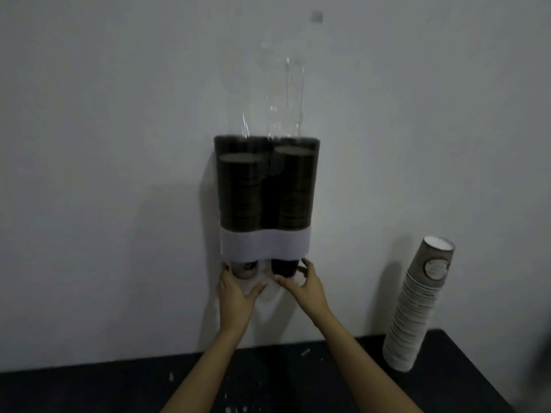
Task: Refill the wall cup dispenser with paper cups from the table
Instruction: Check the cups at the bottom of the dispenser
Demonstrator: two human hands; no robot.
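The wall cup dispenser [265, 244] has two dark tubes above a white band, each holding a tall stack of cups. Its clear cover [287, 84] stands up above the tubes. A cup sticks out under each tube. My left hand [235, 292] wraps around the left bottom cup [245, 269], thumb on one side and fingers on the other. Around the dark right bottom cup [284, 267] my right hand [305, 286] is curled the same way. A tall stack of paper cups [416, 308] stands on the table at the right, leaning toward the wall.
The black table [328, 383] runs along the wall below the dispenser, with small white specks on its top. The grey wall [104, 144] is bare on both sides of the dispenser. The table's right corner lies near the cup stack.
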